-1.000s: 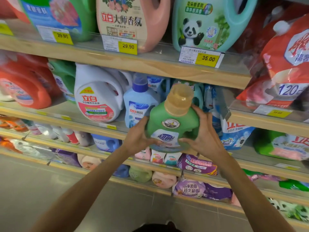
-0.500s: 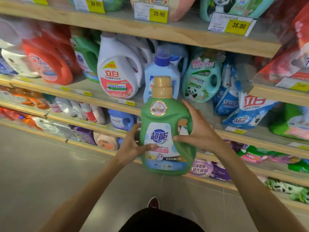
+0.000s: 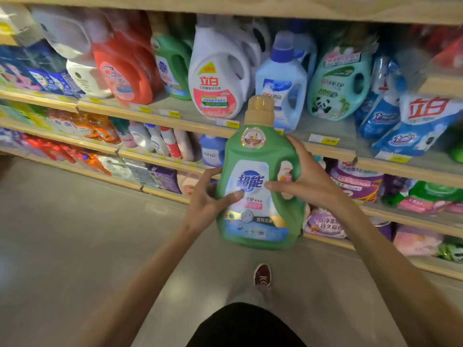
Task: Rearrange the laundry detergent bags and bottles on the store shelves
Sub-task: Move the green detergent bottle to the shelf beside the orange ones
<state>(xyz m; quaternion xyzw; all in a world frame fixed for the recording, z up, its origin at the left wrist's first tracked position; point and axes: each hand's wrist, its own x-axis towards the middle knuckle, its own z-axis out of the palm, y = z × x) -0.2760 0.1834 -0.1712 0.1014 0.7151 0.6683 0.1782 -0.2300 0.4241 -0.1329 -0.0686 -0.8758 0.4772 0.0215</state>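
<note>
Green bottle (image 3: 253,156), tan-capped, is held upright in the air before the shelves, resting on none of them. Behind it on the middle shelf (image 3: 180,106) stand a white jug (image 3: 220,81), a pale blue bottle (image 3: 283,86) just behind the cap, and a teal jug (image 3: 340,83). Blue bags (image 3: 416,126) lie further right. The left hand (image 3: 208,204) grips the bottle's left side with its thumb on the label. The right hand (image 3: 308,181) curls round the handle side.
</note>
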